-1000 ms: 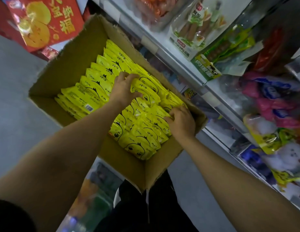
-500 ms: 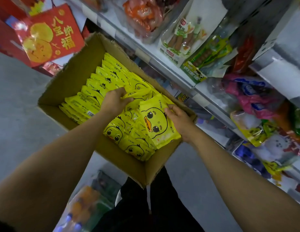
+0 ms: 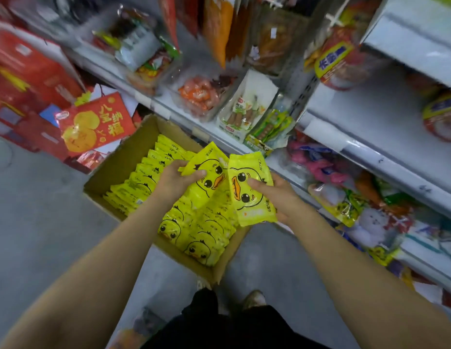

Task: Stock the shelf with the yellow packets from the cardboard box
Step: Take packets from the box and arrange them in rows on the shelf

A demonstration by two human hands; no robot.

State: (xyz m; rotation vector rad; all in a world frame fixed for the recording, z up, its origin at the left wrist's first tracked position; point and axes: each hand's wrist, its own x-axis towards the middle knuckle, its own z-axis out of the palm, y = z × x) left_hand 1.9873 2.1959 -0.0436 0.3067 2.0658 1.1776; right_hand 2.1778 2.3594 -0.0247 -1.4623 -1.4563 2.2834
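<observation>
Yellow packets [image 3: 249,190]: I see one gripped in each hand, left hand [image 3: 175,181] and right hand [image 3: 277,195], above the open cardboard box [image 3: 123,162].

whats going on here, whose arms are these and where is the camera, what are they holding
There is no machine here: these are a person's two bare arms, filmed by a camera worn on their head that looks down and forward. An open cardboard box sits on the floor by a store shelf, packed with yellow packets printed with a duck face. The left hand has a grip on one yellow packet, and the right hand holds another, both lifted above the box. Other snack bags fill the shelves.
</observation>
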